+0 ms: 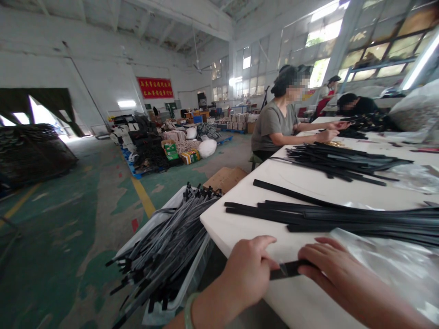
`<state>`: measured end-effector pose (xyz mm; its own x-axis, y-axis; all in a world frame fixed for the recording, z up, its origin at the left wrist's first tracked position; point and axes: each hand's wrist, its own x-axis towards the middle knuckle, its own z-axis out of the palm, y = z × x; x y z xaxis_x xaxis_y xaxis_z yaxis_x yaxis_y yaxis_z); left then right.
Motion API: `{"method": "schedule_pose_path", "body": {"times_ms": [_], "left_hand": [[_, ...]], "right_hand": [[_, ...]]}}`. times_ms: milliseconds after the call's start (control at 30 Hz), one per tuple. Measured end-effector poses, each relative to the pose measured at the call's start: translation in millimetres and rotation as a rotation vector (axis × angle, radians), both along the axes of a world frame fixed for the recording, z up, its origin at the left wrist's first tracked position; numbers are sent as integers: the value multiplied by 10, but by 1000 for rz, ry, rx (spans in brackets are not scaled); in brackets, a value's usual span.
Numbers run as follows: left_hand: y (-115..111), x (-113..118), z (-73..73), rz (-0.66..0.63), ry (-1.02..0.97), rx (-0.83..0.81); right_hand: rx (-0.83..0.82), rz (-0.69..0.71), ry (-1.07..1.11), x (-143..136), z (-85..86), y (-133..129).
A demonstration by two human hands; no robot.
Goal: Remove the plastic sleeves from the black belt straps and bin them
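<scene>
A short stretch of black strap (291, 270) shows between my hands at the table's near edge. My left hand (247, 270) is closed at the strap's left end, its index finger reaching forward. A tiny shiny piece sits beside its fingertips on the strap, too small to name. My right hand (324, 264) is curled over the strap from above, hiding the part beneath its fingers. Just beyond both hands, several long black straps (329, 217) lie across the white table (236, 230). A clear plastic bag (387, 265) lies beside my right forearm.
Left of the table stands a white bin (187, 278) heaped with dark straps (168, 246). A cardboard box (226, 178) is behind it. Another strap bundle (343, 160) lies farther up the table. A co-worker (279, 116) sits at its far left side; other people work beyond.
</scene>
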<state>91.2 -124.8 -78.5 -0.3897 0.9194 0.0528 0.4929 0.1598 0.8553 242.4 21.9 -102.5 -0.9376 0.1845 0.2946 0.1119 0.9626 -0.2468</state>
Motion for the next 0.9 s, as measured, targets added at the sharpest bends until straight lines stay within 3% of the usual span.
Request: {"method": "schedule_pose_path", "body": {"times_ms": [100, 267, 400, 467, 533, 633, 767, 900], "left_hand": [[1, -27, -1, 23, -35, -6], [39, 62, -15, -17, -88, 26], [19, 61, 2, -51, -251, -10], [-46, -23, 4, -176, -401, -42], [-180, -165, -6, -398, -541, -97], [-536, -451, -33, -602, -621, -238], [-1182, -875, -25, -425, -594, -393], [-1647, -1381, 65, -106, -385, -397]], "right_hand": [[-133, -55, -79, 22, 46, 23], [-471, -67, -142, -57, 127, -238], [-625, -96, -157, -43, 153, -291], [-716, -81, -108, 4, 174, -220], [-839, -56, -47, 65, 200, -109], [-1042, -61, 55, 157, 220, 63], [-1247, -111, 155, 185, 159, 136], [-1177, -147, 193, 82, 74, 32]]}}
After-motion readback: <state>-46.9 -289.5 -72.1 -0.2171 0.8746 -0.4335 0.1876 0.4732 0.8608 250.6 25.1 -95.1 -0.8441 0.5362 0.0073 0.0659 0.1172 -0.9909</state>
